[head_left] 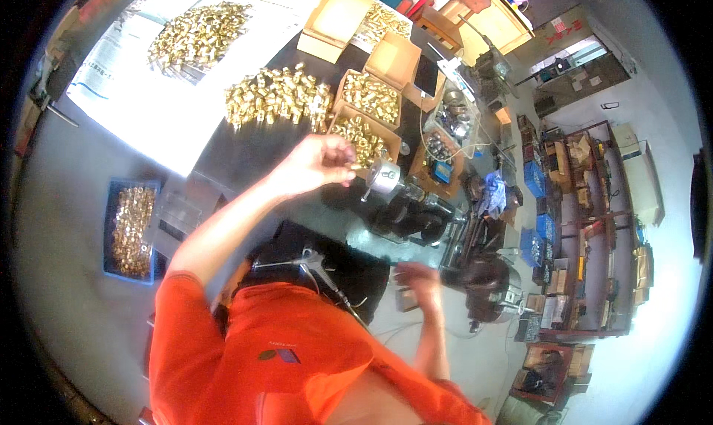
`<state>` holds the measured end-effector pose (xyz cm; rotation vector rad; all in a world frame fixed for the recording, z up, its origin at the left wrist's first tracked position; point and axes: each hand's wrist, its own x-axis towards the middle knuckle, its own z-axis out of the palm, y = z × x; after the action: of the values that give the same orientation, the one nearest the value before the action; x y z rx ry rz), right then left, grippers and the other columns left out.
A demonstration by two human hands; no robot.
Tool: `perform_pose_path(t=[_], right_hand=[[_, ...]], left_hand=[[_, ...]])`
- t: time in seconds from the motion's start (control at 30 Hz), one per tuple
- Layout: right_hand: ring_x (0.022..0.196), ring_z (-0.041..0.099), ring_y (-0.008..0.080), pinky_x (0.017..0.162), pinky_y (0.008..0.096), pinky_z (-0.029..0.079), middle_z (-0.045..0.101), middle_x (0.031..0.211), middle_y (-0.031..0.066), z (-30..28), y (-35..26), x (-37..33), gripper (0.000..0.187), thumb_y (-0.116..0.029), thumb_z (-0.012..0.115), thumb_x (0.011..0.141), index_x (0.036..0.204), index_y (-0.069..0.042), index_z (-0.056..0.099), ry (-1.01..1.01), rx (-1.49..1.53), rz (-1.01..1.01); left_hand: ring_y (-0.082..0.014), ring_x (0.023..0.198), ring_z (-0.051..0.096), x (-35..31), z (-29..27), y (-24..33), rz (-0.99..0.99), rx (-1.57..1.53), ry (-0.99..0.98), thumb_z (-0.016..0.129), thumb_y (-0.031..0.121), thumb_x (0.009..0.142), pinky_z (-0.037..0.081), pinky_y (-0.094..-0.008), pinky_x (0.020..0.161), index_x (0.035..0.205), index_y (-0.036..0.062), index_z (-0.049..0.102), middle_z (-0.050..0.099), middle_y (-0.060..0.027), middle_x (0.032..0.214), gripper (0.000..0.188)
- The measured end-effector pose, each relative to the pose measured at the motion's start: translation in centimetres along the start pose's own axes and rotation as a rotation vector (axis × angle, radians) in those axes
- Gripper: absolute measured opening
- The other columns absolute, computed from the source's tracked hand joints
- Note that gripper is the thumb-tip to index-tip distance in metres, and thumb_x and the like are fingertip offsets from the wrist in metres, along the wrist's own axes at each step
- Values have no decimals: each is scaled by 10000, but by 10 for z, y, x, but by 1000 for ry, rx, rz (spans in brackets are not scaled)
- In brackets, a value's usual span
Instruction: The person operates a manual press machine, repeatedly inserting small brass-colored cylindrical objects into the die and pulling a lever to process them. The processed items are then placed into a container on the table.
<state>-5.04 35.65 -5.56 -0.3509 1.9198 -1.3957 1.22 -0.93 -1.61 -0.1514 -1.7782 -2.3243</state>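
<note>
My left hand (321,163) is closed in a pinch at the front of a round metal chuck (385,177). A small brass fitting (360,170) shows between its fingertips and the chuck face. The chuck sits on the end of a dark bench machine (423,209). Lower down and to the right, my right hand (420,282) is beside the machine's near side. Its fingers are smeared, and what they touch is unclear. Beyond the left hand, brass fittings fill a cardboard box (397,144), and a loose pile of brass fittings (278,96) lies on the dark table.
An air blow gun (310,263) lies in front of my body. A blue crate (111,202) of brass parts stands at the left. Another brass heap (200,37) rests on white paper. A vise-like dark machine (494,285) and loaded shelves (594,232) stand at the right.
</note>
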Motion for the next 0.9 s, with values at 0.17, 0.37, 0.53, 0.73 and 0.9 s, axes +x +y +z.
perform_pose_path(t=[0.17, 0.37, 0.53, 0.73, 0.9], right_hand=[[874, 553, 360, 769, 488, 472, 558, 933, 199, -50, -10, 25, 153, -98, 419, 812, 735, 12, 493, 423, 580, -4], [548, 397, 135, 568, 260, 406, 403, 610, 5, -42, -2, 87, 237, -163, 392, 806, 934, -10, 520, 775, 1024, -120], [493, 303, 86, 438, 213, 245, 378, 590, -16, -39, 13, 85, 170, -147, 411, 824, 834, -12, 514, 746, 1025, -267], [468, 255, 78, 412, 211, 217, 377, 589, -14, -27, -12, 54, 155, -137, 409, 839, 817, -16, 504, 696, 889, -319], [450, 249, 77, 399, 210, 204, 371, 577, -13, -25, -23, 51, 171, -147, 407, 844, 812, -16, 512, 702, 898, -271]], left_hand=[[-130, 636, 589, 18, 13, -2, -35, -148, -54, 599, 23, 788, 497, -257, 633, 890, -39, 564, 596, -69, 726, 124], [-135, 618, 594, 21, 9, 9, -90, -35, -95, 591, 7, 789, 503, -259, 587, 878, -57, 573, 601, -76, 729, 110], [-128, 614, 593, 24, 9, 10, -53, 31, -106, 589, 7, 791, 499, -250, 582, 871, -51, 578, 595, -67, 723, 99], [-120, 600, 585, 21, 12, 6, -65, 21, -89, 591, 18, 796, 491, -247, 579, 868, -53, 579, 590, -62, 709, 101], [-118, 605, 580, 20, 15, 12, -111, -4, -58, 599, 10, 786, 484, -249, 602, 860, -52, 578, 600, -67, 728, 99]])
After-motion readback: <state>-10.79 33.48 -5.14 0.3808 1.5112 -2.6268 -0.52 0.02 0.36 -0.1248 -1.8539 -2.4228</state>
